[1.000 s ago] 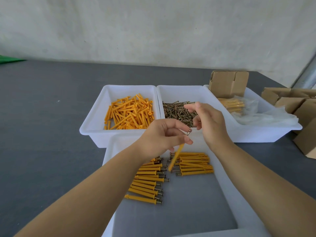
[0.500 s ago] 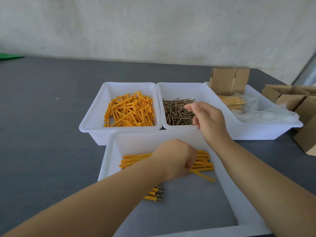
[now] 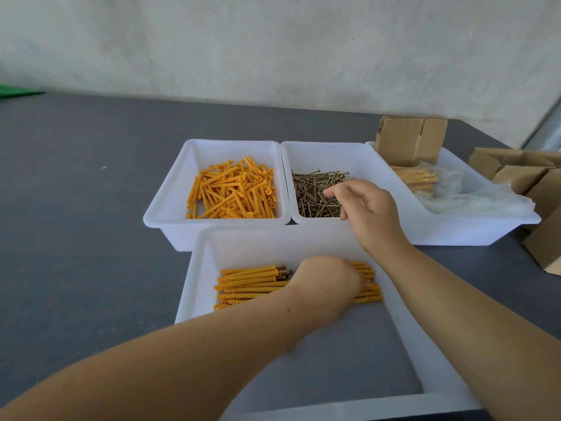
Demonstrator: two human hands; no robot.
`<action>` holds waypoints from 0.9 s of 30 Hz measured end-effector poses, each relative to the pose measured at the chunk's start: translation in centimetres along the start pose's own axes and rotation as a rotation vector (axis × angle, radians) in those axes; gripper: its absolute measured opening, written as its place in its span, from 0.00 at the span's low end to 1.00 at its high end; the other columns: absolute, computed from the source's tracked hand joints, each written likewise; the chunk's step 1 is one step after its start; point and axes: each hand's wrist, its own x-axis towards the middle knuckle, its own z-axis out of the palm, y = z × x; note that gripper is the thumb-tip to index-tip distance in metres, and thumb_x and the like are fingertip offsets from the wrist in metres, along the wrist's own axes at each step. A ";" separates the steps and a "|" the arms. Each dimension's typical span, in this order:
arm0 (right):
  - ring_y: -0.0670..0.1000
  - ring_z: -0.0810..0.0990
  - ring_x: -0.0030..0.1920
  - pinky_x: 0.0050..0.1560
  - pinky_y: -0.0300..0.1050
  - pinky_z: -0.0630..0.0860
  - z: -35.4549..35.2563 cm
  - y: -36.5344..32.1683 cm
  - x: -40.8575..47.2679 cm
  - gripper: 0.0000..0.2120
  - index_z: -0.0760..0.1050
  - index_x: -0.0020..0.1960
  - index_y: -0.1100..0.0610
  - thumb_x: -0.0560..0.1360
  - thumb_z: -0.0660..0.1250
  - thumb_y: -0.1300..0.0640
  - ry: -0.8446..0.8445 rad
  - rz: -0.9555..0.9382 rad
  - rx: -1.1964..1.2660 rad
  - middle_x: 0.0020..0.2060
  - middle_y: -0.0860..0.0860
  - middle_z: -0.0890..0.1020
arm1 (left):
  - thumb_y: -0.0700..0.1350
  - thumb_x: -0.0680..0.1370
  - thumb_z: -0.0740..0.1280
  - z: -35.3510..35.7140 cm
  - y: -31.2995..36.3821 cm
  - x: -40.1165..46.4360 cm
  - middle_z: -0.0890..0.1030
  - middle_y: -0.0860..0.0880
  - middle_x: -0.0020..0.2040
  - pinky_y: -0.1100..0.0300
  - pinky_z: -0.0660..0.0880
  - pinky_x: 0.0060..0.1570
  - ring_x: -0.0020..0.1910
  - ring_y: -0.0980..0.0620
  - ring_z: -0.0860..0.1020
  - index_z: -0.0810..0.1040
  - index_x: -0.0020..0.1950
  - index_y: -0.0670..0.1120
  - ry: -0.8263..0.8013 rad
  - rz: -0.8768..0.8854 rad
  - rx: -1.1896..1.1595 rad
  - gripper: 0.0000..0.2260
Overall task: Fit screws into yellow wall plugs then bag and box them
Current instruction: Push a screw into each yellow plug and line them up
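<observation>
Still fitting; bagging mostly ahead.
Our left hand point(image 3: 329, 281) covers fitted plugs point(image 3: 252, 282), grip hidden; right fingers point(image 3: 334, 189), loosely curled, touch screws point(image 3: 312, 192); loose plugs point(image 3: 233, 192) remain beyond.

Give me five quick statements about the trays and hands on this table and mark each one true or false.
1. The loose yellow plugs lie in the far left tray. True.
2. The right hand is over the screws in the middle tray. True.
3. The left hand is reaching into the loose plug tray. False: it is down on the assembled plugs in the near tray.
4. The assembled plugs stand upright. False: they lie flat in rows.
5. A cardboard box stands at the back of the right tray, beside bagged plugs. True.
</observation>
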 end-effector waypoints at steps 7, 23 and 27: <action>0.48 0.79 0.43 0.47 0.41 0.74 0.1 0.2 0.6 0.08 0.84 0.50 0.54 0.79 0.66 0.56 0.060 -0.024 -0.100 0.42 0.46 0.82 | 0.50 0.78 0.66 -1.7 -2.6 -0.1 0.75 0.47 0.41 0.56 0.66 0.33 0.41 0.44 0.76 0.70 0.42 0.45 0.384 0.014 -0.208 0.11; 0.57 0.73 0.67 0.65 0.48 0.69 0.6 0.2 5.8 0.17 0.76 0.68 0.58 0.83 0.56 0.57 -0.726 0.360 -0.818 0.67 0.55 0.77 | 0.48 0.82 0.58 -1.6 -12.5 -2.2 0.72 0.50 0.31 0.61 0.64 0.27 0.30 0.51 0.69 0.70 0.34 0.48 0.358 -0.797 -0.251 0.16; 0.55 0.69 0.71 0.71 0.53 0.66 1.4 -0.2 7.4 0.20 0.70 0.74 0.54 0.84 0.55 0.52 -0.977 0.446 -0.952 0.73 0.52 0.70 | 0.47 0.82 0.57 -1.4 -12.5 -2.0 0.72 0.50 0.31 0.61 0.63 0.27 0.30 0.51 0.70 0.69 0.33 0.48 0.311 -0.761 -0.274 0.17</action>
